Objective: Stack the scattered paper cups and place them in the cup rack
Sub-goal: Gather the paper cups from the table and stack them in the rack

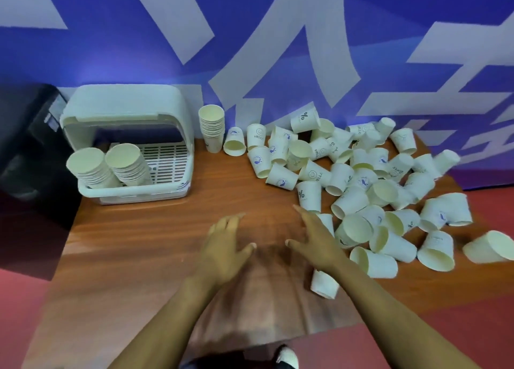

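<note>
The scattered paper cups [358, 179] are lying in a loose heap across the right half of the wooden table [155, 246], most tipped on their sides with mouths facing every way, so you are going to have to turn each one before it will nest. One upright stack [212, 128] is standing by the wall, just beside the cup rack [130, 118], likely parked there as a handy base to build on. The rack is sitting at the table's far left with its lid raised, and two leaning stacks [111, 165] are already resting in its front, tilted toward you because the tray wall is propping them. You are holding both hands low over the bare wood between rack and heap, neither gripping anything: your left hand [225, 246] is spread with fingers straight, and your right hand [317, 240] is also spread, its fingers reaching toward the nearest cups at the heap's near edge. A single cup [324, 283] is lying beside your right wrist, close enough to take first.
</note>
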